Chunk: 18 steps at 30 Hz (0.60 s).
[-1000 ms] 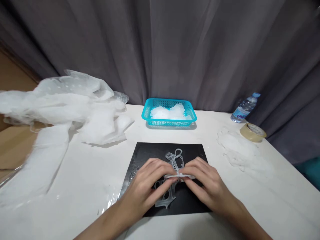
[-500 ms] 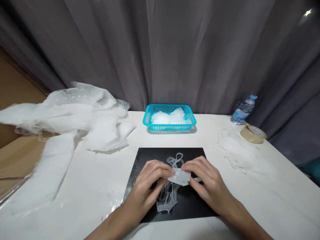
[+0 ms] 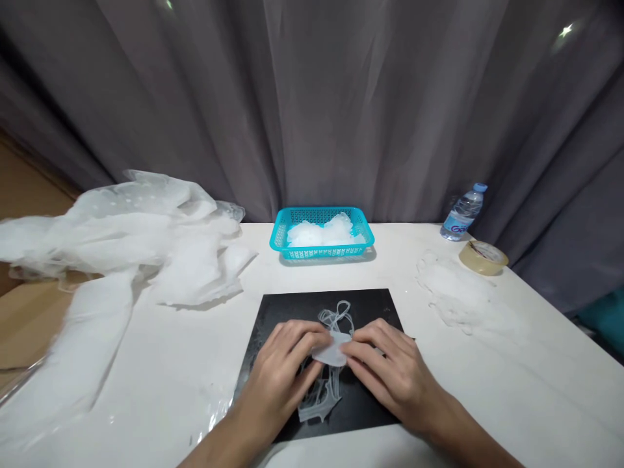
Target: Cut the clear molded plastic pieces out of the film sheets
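Note:
Between my hands, over the black mat (image 3: 363, 409), is a small, flat, translucent white piece (image 3: 332, 351) with a rounded lower edge. My left hand (image 3: 283, 367) pinches its left side between thumb and fingers. On the right edge, my right hand (image 3: 392, 367) has its fingertips closed. Thin, clear rubbery scraps (image 3: 319, 403) lie on the mat below the piece. Just beyond it, a looped strand (image 3: 341, 312) curls on the mat. My fingers cover part of the piece's edges.
A blue plastic basket (image 3: 322, 252) holding white translucent pieces stands at the back. White sheets (image 3: 180, 260) are heaped at left beside a cardboard box (image 3: 29, 325). To the right are a water bottle (image 3: 461, 218), a tape roll (image 3: 482, 259) and thin clear scraps (image 3: 453, 292).
My view has shifted slightly, moving the scene left. The right fingers have moved further over the white piece, which now shows a rounder outline. Both hands stay on it.

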Tool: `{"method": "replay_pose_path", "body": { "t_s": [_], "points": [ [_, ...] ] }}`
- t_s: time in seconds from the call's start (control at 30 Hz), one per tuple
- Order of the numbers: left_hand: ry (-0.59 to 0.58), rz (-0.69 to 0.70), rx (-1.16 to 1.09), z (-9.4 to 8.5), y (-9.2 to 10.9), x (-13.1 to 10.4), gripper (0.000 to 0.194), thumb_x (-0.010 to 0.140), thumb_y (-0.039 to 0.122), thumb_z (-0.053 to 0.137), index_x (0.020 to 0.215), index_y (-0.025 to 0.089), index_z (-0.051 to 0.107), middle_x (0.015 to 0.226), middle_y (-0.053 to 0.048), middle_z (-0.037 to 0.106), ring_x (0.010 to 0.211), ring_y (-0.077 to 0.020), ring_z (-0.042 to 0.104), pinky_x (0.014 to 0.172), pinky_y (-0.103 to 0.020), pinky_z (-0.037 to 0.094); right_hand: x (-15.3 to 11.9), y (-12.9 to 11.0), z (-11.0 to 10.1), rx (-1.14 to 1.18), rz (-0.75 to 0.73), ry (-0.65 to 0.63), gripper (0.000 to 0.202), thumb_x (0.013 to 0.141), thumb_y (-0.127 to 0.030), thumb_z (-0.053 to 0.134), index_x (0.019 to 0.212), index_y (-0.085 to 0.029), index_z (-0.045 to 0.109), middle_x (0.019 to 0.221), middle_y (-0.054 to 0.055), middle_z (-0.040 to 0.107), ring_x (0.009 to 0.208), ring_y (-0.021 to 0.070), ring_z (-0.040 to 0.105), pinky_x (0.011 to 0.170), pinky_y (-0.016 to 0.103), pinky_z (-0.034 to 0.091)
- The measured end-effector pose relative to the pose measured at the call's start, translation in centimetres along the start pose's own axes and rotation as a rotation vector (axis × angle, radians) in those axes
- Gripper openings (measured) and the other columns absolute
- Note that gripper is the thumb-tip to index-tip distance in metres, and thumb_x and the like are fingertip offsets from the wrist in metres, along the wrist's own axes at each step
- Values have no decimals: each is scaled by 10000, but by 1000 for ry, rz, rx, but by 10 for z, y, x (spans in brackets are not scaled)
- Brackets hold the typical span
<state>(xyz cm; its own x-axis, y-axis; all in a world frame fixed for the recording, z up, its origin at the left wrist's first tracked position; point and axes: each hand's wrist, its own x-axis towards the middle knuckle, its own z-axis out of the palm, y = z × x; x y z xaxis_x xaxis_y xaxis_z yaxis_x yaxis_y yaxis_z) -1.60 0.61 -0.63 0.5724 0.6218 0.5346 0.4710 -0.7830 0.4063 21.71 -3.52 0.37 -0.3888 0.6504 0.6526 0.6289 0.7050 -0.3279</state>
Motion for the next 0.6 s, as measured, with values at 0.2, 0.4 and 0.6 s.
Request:
{"method": "replay_pose_path", "body": {
  "t_s": [0.2, 0.4, 0.6],
  "points": [
    [164, 180, 161, -9, -15, -2, 157, 1027, 104, 591, 1069, 232, 672, 996, -49, 775, 955, -217, 698, 882, -359, 521, -8, 8, 22, 30, 311, -61, 727, 918, -408, 782, 1509, -177, 426, 1323, 172, 608, 1221, 339, 604, 977, 523, 595],
    [187, 377, 359, -17, -21, -18, 257, 1035, 43, 560, 1145, 211, 719, 1004, -71, 829, 994, -217, 729, 909, -361, 531, -6, 4, 55, 26, 368, -207, 483, 855, -213, 819, 1304, -222, 642, 1133, 110, 649, 1033, 322, 620, 896, 516, 603],
    [205, 396, 420, -27, -29, -12, 259, 1028, 40, 569, 1124, 233, 713, 987, -59, 834, 975, -218, 738, 894, -374, 525, 13, -4, 67, 312, 371, -64, 280, 940, -24, 573, 1067, -232, 710, 1028, 56, 686, 951, 227, 668, 886, 339, 575]
  ]
}}
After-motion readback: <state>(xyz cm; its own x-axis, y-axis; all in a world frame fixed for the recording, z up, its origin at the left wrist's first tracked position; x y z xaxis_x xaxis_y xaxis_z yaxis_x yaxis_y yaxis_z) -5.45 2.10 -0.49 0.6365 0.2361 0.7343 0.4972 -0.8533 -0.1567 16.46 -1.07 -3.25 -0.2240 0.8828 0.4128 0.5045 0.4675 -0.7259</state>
